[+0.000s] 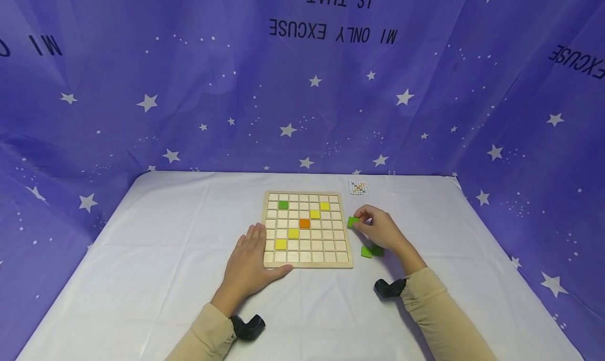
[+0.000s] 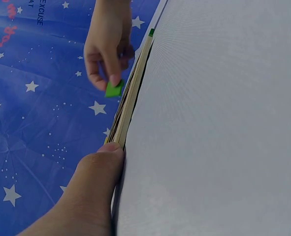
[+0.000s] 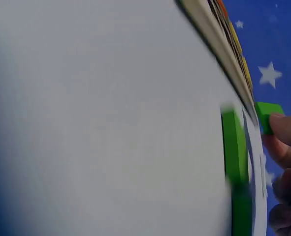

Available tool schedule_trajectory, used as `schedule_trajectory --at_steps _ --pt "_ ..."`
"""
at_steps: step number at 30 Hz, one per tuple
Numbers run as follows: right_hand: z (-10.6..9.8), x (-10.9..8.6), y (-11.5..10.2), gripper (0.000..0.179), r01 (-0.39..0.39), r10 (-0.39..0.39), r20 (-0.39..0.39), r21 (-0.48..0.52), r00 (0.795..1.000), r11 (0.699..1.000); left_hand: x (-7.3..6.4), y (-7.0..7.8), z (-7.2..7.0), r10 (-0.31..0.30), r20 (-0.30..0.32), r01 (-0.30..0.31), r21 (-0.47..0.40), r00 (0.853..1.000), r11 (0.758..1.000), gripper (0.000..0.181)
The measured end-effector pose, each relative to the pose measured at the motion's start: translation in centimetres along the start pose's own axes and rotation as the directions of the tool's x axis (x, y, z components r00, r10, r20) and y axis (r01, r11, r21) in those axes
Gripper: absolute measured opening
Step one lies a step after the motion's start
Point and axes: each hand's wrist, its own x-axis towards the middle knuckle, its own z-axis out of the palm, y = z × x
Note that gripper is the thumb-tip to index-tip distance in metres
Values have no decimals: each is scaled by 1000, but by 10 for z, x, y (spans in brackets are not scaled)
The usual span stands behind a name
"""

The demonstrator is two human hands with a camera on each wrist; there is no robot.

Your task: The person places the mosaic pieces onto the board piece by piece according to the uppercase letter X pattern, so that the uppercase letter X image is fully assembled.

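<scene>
My right hand (image 1: pixel 382 229) pinches a green square tile (image 1: pixel 352 222) between thumb and fingers, just off the right edge of the wooden grid board (image 1: pixel 312 265). In the left wrist view the same tile (image 2: pixel 114 89) is held up, apart from the board. My left hand (image 1: pixel 247 264) rests against the board's left edge, its fingers extended and its thumb at the front corner. Set in the grid are a green tile (image 1: pixel 283 205), an orange tile (image 1: pixel 304 223) and several yellow tiles (image 1: pixel 293 234) along a diagonal.
Two more green tiles (image 1: pixel 366 252) lie on the white tablecloth (image 1: pixel 156 277) to the right of the board, below the right hand. Behind them, near the far right corner of the board, lies a small printed pattern card (image 1: pixel 358 187). A purple starry curtain (image 1: pixel 227 88) surrounds the table.
</scene>
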Motion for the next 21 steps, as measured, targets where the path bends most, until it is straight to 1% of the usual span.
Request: schedule_trajectory --at_steps 6,8,13,15,21 --pt "27 10 -29 17 67 -64 -59 45 996 997 0 -1 1 1 -2 -1 -3 1000 1000 126" --pt "36 14 -40 17 89 -85 -56 77 995 993 0 -1 1 -2 2 2 0 1000 1000 126" --pt "58 26 -65 16 147 -145 -18 147 989 978 0 -1 0 -8 11 8 5 1000 1000 127" --pt "65 31 -72 16 158 -158 -10 135 987 978 0 -1 -1 -9 16 8 4 1000 1000 127" --pt "83 41 -88 15 138 -138 -15 30 990 990 0 0 -1 -10 22 10 -4 1000 1000 127"
